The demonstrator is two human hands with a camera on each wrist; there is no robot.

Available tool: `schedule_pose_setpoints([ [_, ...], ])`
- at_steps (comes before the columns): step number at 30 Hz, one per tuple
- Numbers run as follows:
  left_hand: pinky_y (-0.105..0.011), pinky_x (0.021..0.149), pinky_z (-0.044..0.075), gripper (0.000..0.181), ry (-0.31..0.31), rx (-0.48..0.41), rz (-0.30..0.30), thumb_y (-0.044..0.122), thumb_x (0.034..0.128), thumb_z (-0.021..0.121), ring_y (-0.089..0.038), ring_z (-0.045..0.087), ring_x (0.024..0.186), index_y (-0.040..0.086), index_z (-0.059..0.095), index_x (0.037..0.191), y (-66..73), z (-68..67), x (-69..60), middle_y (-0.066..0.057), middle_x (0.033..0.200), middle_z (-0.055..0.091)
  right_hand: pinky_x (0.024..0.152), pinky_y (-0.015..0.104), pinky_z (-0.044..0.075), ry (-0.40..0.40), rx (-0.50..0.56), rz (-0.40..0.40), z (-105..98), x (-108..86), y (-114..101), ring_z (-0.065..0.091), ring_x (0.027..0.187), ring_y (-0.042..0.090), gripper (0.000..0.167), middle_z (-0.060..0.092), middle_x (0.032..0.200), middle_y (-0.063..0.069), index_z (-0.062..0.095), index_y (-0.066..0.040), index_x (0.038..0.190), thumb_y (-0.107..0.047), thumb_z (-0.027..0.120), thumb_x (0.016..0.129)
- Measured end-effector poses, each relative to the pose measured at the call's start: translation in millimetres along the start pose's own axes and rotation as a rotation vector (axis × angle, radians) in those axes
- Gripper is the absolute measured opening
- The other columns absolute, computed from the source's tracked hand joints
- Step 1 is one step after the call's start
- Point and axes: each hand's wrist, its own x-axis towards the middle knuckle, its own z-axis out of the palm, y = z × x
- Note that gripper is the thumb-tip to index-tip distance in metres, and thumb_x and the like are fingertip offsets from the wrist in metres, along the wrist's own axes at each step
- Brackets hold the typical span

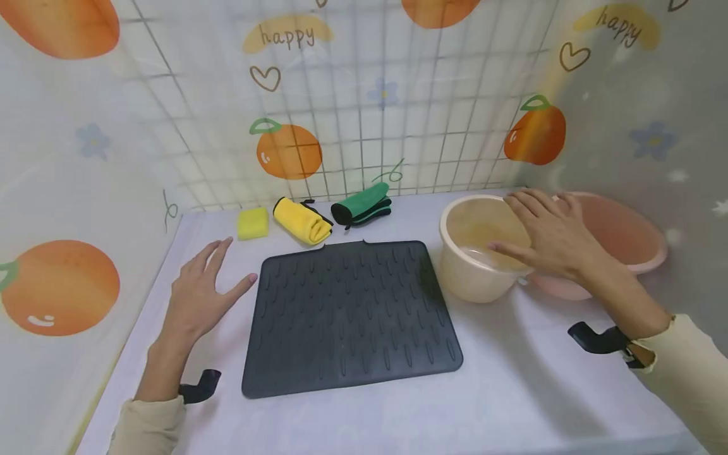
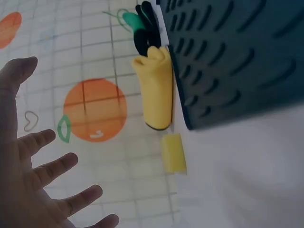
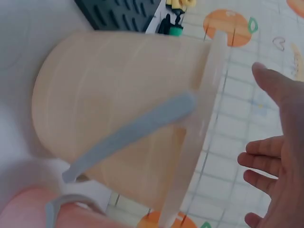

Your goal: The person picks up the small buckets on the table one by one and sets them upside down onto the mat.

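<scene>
My right hand [image 1: 548, 234] hovers over the rim of a cream plastic bucket [image 1: 474, 287], fingers extended, holding nothing. In the right wrist view the bucket's grey handle [image 3: 133, 133] hangs along its side, and the hand [image 3: 280, 156] is apart from the rim. My left hand [image 1: 196, 294] is in the air left of a dark grey ribbed mat [image 1: 352, 316], its thumb and fingers spread. Nothing is in its grasp. Behind the mat lie a yellow sponge [image 1: 253, 224], a rolled yellow cloth [image 1: 303, 221] and a rolled green cloth [image 1: 363, 205] with black edges.
A pink basin [image 1: 617, 230] stands at the right, partly hidden by my right hand and forearm. A white table [image 1: 364, 417] carries everything. Behind it rises a wire grid [image 1: 398, 139] under a sheet printed with oranges.
</scene>
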Motion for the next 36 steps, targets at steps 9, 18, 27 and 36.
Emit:
schedule_pose_setpoints([
  [9,-0.077,0.099,0.023,0.086,0.014,-0.123,0.051,0.065,0.0901,0.058,-0.048,0.03,0.139,0.023,0.028,0.159,40.4,25.8,-0.8,-0.015,0.158,0.031,0.102,0.065,0.021,-0.019,0.072,-0.028,3,2.2,-19,0.037,0.135,0.039,0.081,0.047,0.146,0.019,0.051,-0.005,0.144,-0.063,0.062,0.088],
  [18,-0.072,0.106,0.023,0.081,-0.032,-0.244,0.111,0.066,0.0906,0.057,-0.04,0.031,0.141,0.031,0.03,0.158,75.6,53.8,5.1,-0.006,0.158,0.032,0.104,0.062,0.023,-0.019,0.118,-0.055,13,1.5,-33,0.044,0.131,0.036,0.07,0.056,0.137,0.017,0.06,-0.005,0.135,-0.055,0.069,0.087],
  [27,-0.067,0.108,0.026,0.076,-0.095,-0.373,0.142,0.066,0.0909,0.057,-0.033,0.033,0.141,0.038,0.03,0.156,104.8,78.8,10.6,-0.001,0.158,0.032,0.102,0.06,0.025,0.036,0.146,-0.086,23,2.1,-40,0.049,0.124,0.034,0.062,0.063,0.129,0.015,0.065,-0.004,0.128,-0.049,0.073,0.085],
  [36,-0.065,0.106,0.033,0.071,-0.112,-0.463,0.175,0.067,0.0911,0.056,-0.028,0.036,0.139,0.042,0.033,0.154,129.6,99.5,13.3,0.003,0.155,0.036,0.099,0.06,0.027,0.072,0.154,-0.127,31,3.5,-45,0.053,0.118,0.035,0.052,0.066,0.121,0.014,0.069,-0.004,0.12,-0.041,0.076,0.085],
])
